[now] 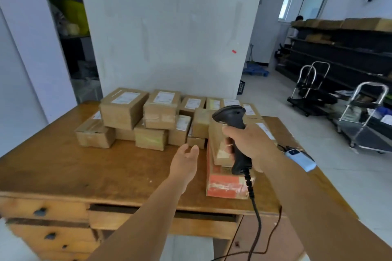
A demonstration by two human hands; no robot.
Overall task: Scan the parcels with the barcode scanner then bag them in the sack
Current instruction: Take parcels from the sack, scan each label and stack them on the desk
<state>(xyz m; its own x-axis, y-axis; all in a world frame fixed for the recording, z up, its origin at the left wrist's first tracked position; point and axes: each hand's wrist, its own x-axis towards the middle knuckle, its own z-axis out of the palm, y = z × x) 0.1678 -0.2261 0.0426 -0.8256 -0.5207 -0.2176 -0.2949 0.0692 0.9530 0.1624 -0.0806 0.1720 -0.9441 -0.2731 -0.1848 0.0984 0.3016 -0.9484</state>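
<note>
Several brown cardboard parcels [124,108] with white labels are stacked at the back of a wooden desk [63,167]. A red-and-white parcel [224,184] lies at the front right with a smaller brown box [218,144] on top of it. My right hand [248,146] grips the handle of a black barcode scanner [230,114], head raised and pointing toward the stack. Its coiled cable [253,201] hangs off the desk front. My left hand [185,161] hovers open, palm up, over the desk just short of the parcels, holding nothing. No sack is in view.
A white pillar [169,27] stands directly behind the desk. A small blue-and-white device [300,160] lies at the desk's right edge. Metal trolleys [364,116] and dark shelving [343,48] stand on the floor to the right. The desk has drawers [42,212] at the front left.
</note>
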